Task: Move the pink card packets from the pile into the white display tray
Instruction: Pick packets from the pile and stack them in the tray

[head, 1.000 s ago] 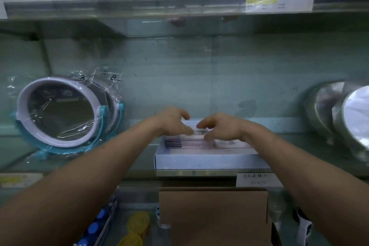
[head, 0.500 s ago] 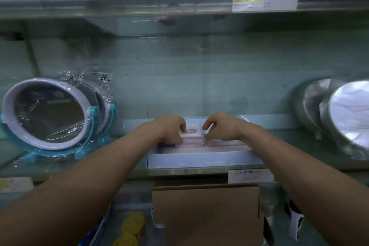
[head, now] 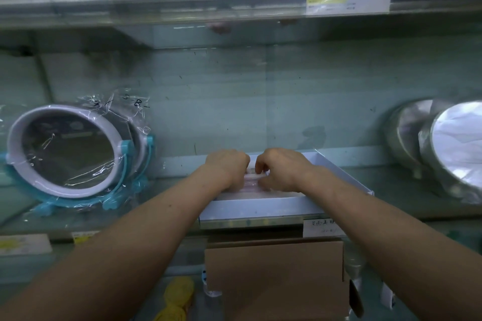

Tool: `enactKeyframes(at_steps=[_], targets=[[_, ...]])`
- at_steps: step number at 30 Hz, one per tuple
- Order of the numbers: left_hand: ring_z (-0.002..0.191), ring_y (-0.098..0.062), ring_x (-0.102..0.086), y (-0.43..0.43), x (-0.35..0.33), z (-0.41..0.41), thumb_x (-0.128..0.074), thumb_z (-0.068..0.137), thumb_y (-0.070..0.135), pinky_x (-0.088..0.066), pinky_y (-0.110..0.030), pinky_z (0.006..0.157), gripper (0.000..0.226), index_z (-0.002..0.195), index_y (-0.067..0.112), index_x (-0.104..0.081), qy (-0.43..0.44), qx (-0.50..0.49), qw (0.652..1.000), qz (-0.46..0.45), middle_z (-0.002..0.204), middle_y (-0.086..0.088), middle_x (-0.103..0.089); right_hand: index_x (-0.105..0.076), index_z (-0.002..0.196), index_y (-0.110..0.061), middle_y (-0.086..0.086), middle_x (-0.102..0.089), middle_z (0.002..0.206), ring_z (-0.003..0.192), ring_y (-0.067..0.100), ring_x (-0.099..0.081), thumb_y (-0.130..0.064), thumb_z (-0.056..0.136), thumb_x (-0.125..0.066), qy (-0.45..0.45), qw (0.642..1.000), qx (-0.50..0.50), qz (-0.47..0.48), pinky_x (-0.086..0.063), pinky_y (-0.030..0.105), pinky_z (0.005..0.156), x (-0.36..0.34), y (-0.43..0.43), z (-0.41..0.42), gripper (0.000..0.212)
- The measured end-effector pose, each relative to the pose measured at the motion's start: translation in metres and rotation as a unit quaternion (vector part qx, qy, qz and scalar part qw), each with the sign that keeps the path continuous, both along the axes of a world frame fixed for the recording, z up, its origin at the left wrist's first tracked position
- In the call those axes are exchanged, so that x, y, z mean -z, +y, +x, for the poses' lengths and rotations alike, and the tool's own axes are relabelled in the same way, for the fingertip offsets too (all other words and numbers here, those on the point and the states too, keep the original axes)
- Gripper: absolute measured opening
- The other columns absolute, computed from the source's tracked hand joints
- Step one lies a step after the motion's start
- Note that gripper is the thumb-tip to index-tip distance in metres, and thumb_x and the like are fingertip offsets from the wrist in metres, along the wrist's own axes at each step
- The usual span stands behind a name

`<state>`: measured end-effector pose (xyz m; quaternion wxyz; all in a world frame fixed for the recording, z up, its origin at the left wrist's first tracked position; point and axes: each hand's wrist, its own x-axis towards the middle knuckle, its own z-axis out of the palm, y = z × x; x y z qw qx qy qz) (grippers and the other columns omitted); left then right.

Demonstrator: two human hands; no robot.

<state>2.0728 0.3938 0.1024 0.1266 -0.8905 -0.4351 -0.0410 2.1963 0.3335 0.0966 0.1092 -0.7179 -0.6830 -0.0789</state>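
A white display tray (head: 260,207) sits on the glass shelf straight ahead. Inside it lie pink card packets (head: 251,178), mostly hidden under my hands. My left hand (head: 228,167) and my right hand (head: 280,167) are both inside the tray, knuckles up and fingers curled down onto the packets, almost touching each other. A thin strip of a pink packet shows between the two hands. I cannot see the fingertips or any pile outside the tray.
A round mirror on a blue stand (head: 70,154), wrapped in plastic, stands to the left. Shiny metal round mirrors (head: 448,148) stand at the right. A brown cardboard box (head: 276,279) sits on the shelf below, with a yellow item (head: 180,294) beside it.
Both hands have reached farther back into the tray and drawn closer together, covering the packet that showed between them. The camera view shifted slightly.
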Motion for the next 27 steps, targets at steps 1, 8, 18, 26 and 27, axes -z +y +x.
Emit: enactKeyframes(at_steps=[1,8,18,26,27], targets=[[0.106,-0.026,-0.058,0.001,-0.001,-0.002,-0.059,0.085,0.018,-0.048,-0.031,0.082,0.034,0.118,0.018,-0.060,-0.006,-0.002,1.000,-0.004,0.118,-0.005,-0.060,-0.064,0.113,-0.025,-0.003,-0.061,0.120,0.110,0.021,-0.056,-0.024,0.085,-0.060,0.009,1.000,0.002,0.003,-0.045,0.028,0.083,0.000,0.001,-0.001,0.028],[0.083,-0.023,-0.053,-0.001,0.000,-0.010,-0.056,0.087,0.020,-0.042,-0.029,0.068,0.010,0.093,0.013,-0.060,-0.036,0.002,0.999,0.004,0.093,-0.002,-0.061,-0.066,0.107,-0.024,-0.001,-0.063,0.117,0.108,0.022,-0.057,-0.015,0.087,-0.057,0.014,0.999,0.049,0.007,-0.044,0.027,0.080,0.000,0.004,-0.013,0.024],[0.103,-0.026,-0.058,-0.012,0.000,-0.025,-0.056,0.088,0.029,-0.048,-0.034,0.078,0.034,0.119,0.014,-0.059,-0.068,0.043,0.997,0.018,0.120,-0.004,-0.058,-0.065,0.115,-0.021,0.000,-0.064,0.118,0.108,0.023,-0.058,-0.016,0.088,-0.053,0.018,0.996,0.087,0.012,-0.049,0.031,0.087,-0.010,-0.032,-0.031,0.030],[0.112,-0.030,-0.054,-0.066,-0.012,-0.052,-0.053,0.092,0.023,-0.041,-0.035,0.090,0.034,0.124,0.016,-0.058,-0.121,0.017,0.992,0.035,0.127,-0.006,-0.054,-0.069,0.095,-0.017,0.002,-0.066,0.096,0.090,0.026,-0.057,-0.013,0.088,-0.048,0.029,0.995,0.084,0.046,-0.041,0.026,0.067,-0.020,-0.085,-0.058,0.021],[0.111,-0.029,-0.055,-0.075,-0.012,-0.055,-0.052,0.092,0.023,-0.041,-0.034,0.088,0.033,0.123,0.016,-0.059,-0.128,0.016,0.991,0.038,0.125,-0.006,-0.054,-0.065,0.081,-0.019,0.001,-0.063,0.084,0.085,0.027,-0.054,-0.012,0.088,-0.048,0.026,0.995,0.083,0.045,-0.039,0.026,0.063,-0.021,-0.094,-0.061,0.019]])
